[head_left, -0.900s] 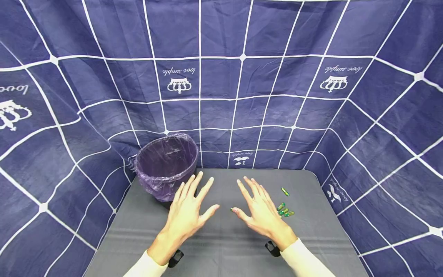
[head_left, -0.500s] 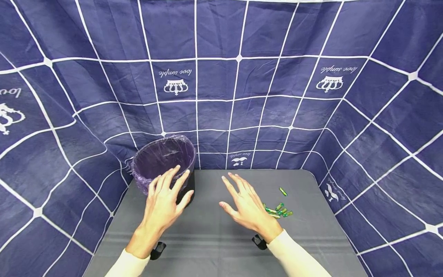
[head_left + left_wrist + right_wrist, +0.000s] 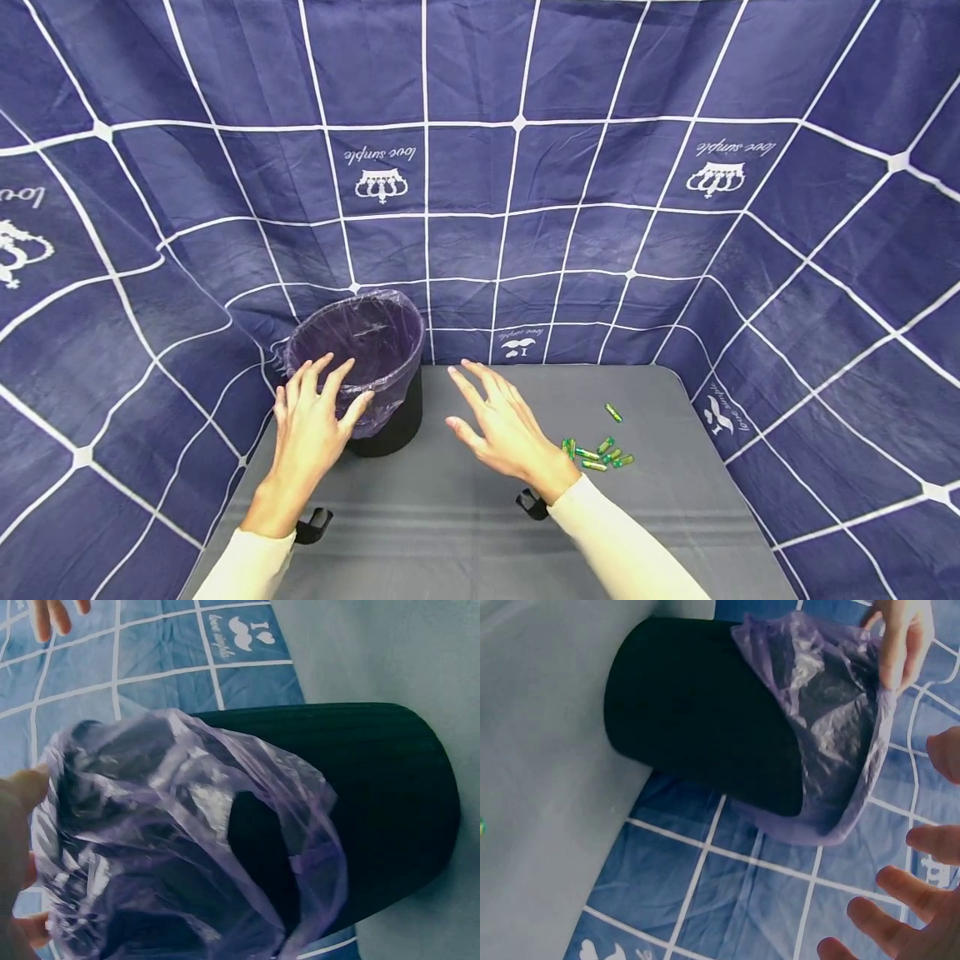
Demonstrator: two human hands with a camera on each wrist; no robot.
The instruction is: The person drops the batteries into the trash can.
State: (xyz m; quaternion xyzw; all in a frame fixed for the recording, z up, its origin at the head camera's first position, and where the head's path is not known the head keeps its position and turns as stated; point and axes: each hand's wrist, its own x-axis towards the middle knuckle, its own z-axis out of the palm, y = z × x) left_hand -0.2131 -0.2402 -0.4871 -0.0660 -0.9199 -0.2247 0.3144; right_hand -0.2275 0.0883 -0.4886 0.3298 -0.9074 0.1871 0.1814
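Note:
A black trash bin (image 3: 401, 425) with a thin purple plastic bag (image 3: 390, 400) folded over its rim stands at the back left of the table. My left hand (image 3: 309, 427) is at the bin's front left rim, fingers spread and slightly bent; whether they touch the bag is unclear. The left wrist view puts these fingertips beside the crinkled bag (image 3: 165, 780). To the right of the bin, my right hand (image 3: 504, 427) hovers over the table with spread fingers and holds nothing. In the right wrist view, its fingers (image 3: 907, 889) are apart from the bag's edge.
Several green-and-yellow batteries (image 3: 594, 464) lie loosely grouped right of my right hand, with a single battery (image 3: 613, 412) farther back. The grey table (image 3: 480, 533) is bordered by blue cloth walls (image 3: 480, 242) with white grid lines at the back and sides.
Both hands have moved left, the left hand reaching the bin's rim and the right hand following toward the bin. More of the batteries now show. The bin stays in place.

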